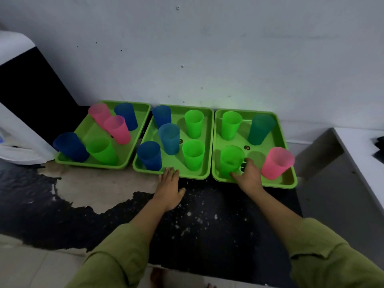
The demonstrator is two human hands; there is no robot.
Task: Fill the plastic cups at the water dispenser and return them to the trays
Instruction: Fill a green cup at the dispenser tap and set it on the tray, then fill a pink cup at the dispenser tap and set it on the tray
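So the biggest thing here is the pale grey wall (207,48) at the back, painted and a bit pockmarked. Below it is a dark tabletop (207,225), rough and speckled white, with a big worn beige patch on the left. The water dispenser (22,146), white with a black panel, sits at the far left edge.

Three lime green plastic trays with raised rims and rounded corners sit in a row against the wall. The left tray (89,165) is angled, its corner close to the dispenser, with a wedge of gap beside the middle tray (187,176). The middle tray and the right tray (276,183) are just beside each other. The right tray reaches nearly to the tabletop's right edge.

The cups are tapered translucent plastic, all upright. There are five in the left tray (two pink, two blue, one green), five in the middle (three blue, two green) and four in the right. Can't tell if any has water in it.

There's a bare strip of tabletop in front of the trays. The left hand (169,183) lies flat there, fingers straight, tips touching the middle tray's near rim. The right hand (249,175) has its fingers and thumb wrapped around the green cup (231,161) standing in the right tray's near-left corner.
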